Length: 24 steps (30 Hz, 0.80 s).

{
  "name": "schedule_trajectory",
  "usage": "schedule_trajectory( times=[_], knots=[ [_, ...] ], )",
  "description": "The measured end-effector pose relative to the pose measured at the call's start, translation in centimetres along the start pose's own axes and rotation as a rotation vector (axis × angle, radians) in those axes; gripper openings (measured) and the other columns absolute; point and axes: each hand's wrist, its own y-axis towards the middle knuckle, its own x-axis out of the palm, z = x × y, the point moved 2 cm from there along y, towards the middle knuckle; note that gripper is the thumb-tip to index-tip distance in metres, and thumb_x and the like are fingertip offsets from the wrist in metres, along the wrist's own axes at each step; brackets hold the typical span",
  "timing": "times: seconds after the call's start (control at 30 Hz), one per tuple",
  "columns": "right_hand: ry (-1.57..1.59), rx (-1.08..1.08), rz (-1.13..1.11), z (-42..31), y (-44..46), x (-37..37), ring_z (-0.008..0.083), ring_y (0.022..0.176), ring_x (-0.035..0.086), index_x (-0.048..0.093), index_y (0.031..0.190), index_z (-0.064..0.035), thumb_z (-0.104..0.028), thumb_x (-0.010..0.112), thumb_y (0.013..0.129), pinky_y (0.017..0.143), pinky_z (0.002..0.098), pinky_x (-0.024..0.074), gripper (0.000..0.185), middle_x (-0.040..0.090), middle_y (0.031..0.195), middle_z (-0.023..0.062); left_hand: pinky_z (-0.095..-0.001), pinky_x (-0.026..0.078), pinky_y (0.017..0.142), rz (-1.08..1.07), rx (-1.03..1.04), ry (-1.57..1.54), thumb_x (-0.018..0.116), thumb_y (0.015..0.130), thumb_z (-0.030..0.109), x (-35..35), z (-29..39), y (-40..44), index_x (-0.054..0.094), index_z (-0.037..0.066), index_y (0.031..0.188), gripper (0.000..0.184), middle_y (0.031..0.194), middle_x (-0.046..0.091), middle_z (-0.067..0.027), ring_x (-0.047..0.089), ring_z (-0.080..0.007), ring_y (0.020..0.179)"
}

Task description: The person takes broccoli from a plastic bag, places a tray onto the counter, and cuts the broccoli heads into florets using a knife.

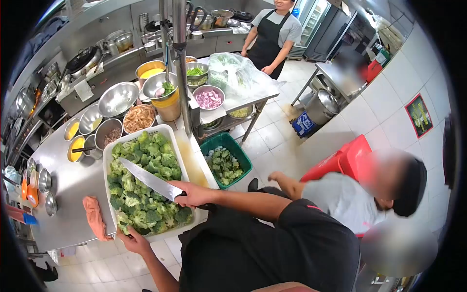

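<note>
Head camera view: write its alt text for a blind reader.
A person's right hand holds a wide-bladed steel knife over green broccoli florets in a white rectangular plastic tray, the left hand at one corner. Round metal bowls stand beyond on a steel counter; farther back stands a co-worker in a black apron.

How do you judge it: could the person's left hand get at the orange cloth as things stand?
Probably yes. The cloth lies on the table, close to the corner of the white tray where the left hand is, and nothing visible blocks the way.
</note>
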Motion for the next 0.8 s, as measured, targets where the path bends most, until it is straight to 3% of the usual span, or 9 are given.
schedule_trajectory(
  times=[0.07,0.17,0.27,0.5,0.6,0.8],
  knots=[
    [-0.023,0.001,0.031,0.1,0.1,0.3,0.0095,0.058,0.052,0.028,0.166,-0.0238,-0.015,0.063,0.099,0.052,0.0261,0.0472,0.076,0.059,0.083,0.0022,-0.0304,0.048,0.061,-0.039,-0.065,-0.026,0.062,0.105,0.019,-0.1,-0.3,0.0,0.055,-0.002,0.141,0.042,0.105,0.071,-0.0139,0.057,-0.0152,0.073],
    [-0.053,-0.004,0.073,0.0,-0.1,0.3,0.0092,0.057,0.052,0.028,0.166,-0.0237,-0.015,0.064,0.099,0.051,0.0259,0.0469,0.076,0.059,0.082,0.0020,-0.0307,0.049,0.062,-0.021,0.001,-0.085,0.063,0.106,0.025,0.2,-0.6,-0.1,0.054,-0.005,0.141,0.046,0.106,0.071,-0.0150,0.058,-0.0160,0.074],
    [-0.061,-0.004,0.106,0.7,0.3,1.1,0.0091,0.057,0.052,0.027,0.166,-0.0251,-0.015,0.066,0.099,0.052,0.0259,0.0470,0.077,0.059,0.080,0.0010,-0.0291,0.046,0.056,-0.081,-0.089,-0.055,0.065,0.104,0.019,0.1,-2.1,-0.3,0.056,-0.003,0.139,0.043,0.106,0.071,-0.0137,0.056,-0.0145,0.068],
    [-0.122,-0.013,0.156,0.6,0.2,1.4,0.0088,0.057,0.051,0.028,0.165,-0.0269,-0.013,0.066,0.100,0.052,0.0264,0.0468,0.077,0.057,0.080,0.0001,-0.0279,0.051,0.056,-0.077,-0.016,-0.068,0.067,0.102,0.019,0.0,-1.6,-0.3,0.057,-0.003,0.138,0.043,0.111,0.072,-0.0153,0.063,-0.0160,0.070],
    [-0.033,-0.058,0.152,1.1,0.4,1.4,0.0129,0.054,0.054,0.033,0.163,-0.0220,-0.010,0.066,0.097,0.048,0.0285,0.0481,0.074,0.059,0.077,0.0028,-0.0274,0.050,0.057,-0.084,0.003,-0.065,0.067,0.100,0.016,-0.3,-0.6,-0.4,0.057,-0.002,0.140,0.045,0.112,0.073,-0.0147,0.061,-0.0140,0.066],
    [-0.056,-0.019,0.177,0.0,0.0,1.9,0.0096,0.064,0.055,0.033,0.163,-0.0199,-0.008,0.065,0.098,0.049,0.0273,0.0498,0.073,0.063,0.090,0.0030,-0.0271,0.049,0.058,-0.098,-0.025,-0.076,0.068,0.098,0.014,-0.3,-1.1,-0.7,0.058,-0.002,0.141,0.048,0.116,0.073,-0.0133,0.056,-0.0120,0.061]
  ],
)
